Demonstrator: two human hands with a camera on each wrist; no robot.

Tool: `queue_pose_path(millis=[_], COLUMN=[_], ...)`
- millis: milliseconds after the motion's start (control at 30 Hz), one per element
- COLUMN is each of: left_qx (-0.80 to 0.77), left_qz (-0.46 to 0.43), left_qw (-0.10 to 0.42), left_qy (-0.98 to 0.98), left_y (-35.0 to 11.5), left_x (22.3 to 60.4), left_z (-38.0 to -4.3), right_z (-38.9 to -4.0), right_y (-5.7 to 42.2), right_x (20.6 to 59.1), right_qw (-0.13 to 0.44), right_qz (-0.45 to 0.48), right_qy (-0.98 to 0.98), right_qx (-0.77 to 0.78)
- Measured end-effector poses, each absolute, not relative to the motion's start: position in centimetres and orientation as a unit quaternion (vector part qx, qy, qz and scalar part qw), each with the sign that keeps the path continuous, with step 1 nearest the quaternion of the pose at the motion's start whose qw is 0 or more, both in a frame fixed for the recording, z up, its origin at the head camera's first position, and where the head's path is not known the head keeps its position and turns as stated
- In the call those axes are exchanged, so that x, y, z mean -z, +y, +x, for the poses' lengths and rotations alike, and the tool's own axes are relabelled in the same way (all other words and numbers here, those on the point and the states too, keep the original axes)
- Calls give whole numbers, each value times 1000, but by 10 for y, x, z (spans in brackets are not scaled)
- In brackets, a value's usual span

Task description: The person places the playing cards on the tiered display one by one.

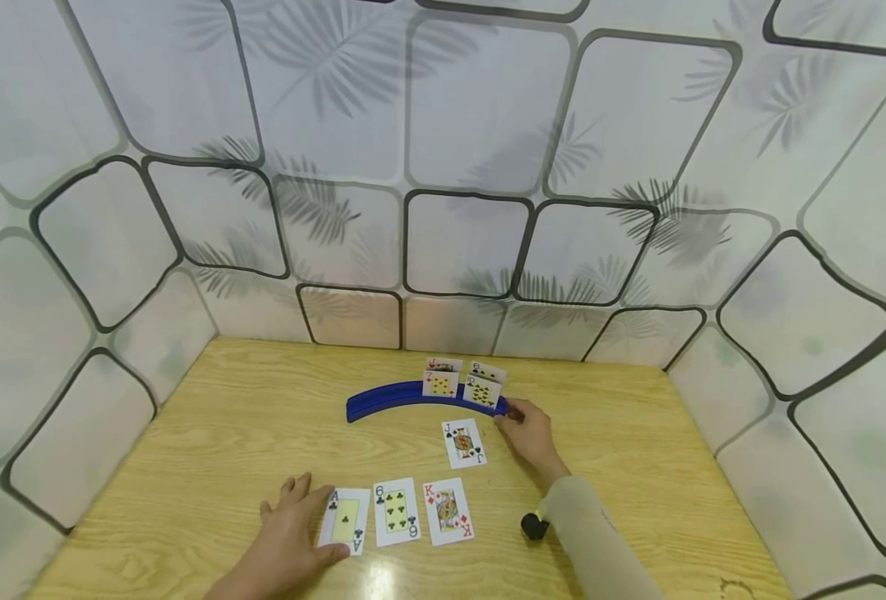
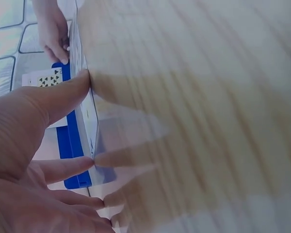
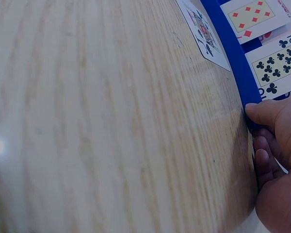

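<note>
On the table my left hand (image 1: pixel 287 533) pinches the ace of clubs (image 1: pixel 345 518) by its edges, thumb at the near edge and index finger at the far one. In the left wrist view that card (image 2: pixel 89 119) shows nearly edge-on. My right hand (image 1: pixel 528 433) grips the right end of a curved blue card holder (image 1: pixel 382 402), thumb in front. Standing in the holder are a seven of diamonds (image 1: pixel 440 383) and a ten of clubs (image 1: pixel 482 391), each with another card partly hidden behind it.
A six of clubs (image 1: pixel 397 512) and a king of diamonds (image 1: pixel 448 512) lie face up right of the ace. A jack of spades (image 1: pixel 463 443) lies nearer the holder. Patterned walls (image 1: pixel 458 321) enclose the wooden table (image 1: pixel 210 433) at the back and sides.
</note>
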State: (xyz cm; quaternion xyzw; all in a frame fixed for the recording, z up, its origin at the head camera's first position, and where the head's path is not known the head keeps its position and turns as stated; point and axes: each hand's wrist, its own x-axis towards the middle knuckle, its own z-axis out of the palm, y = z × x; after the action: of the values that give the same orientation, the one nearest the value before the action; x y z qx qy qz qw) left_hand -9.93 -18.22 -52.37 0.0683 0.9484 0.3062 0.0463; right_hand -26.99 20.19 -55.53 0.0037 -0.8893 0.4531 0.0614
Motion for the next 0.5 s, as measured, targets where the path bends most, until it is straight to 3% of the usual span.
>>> queue_pose_path(millis=[500], left_qx=[-286], left_qz=[51], left_qw=[50], left_qy=[955], left_y=[-174], left_x=[520], left_z=[-103], right_z=[-270], right_y=[201], right_x=[555], right_qw=[60], right_qz=[1], right_qy=[-887], right_qx=[-458])
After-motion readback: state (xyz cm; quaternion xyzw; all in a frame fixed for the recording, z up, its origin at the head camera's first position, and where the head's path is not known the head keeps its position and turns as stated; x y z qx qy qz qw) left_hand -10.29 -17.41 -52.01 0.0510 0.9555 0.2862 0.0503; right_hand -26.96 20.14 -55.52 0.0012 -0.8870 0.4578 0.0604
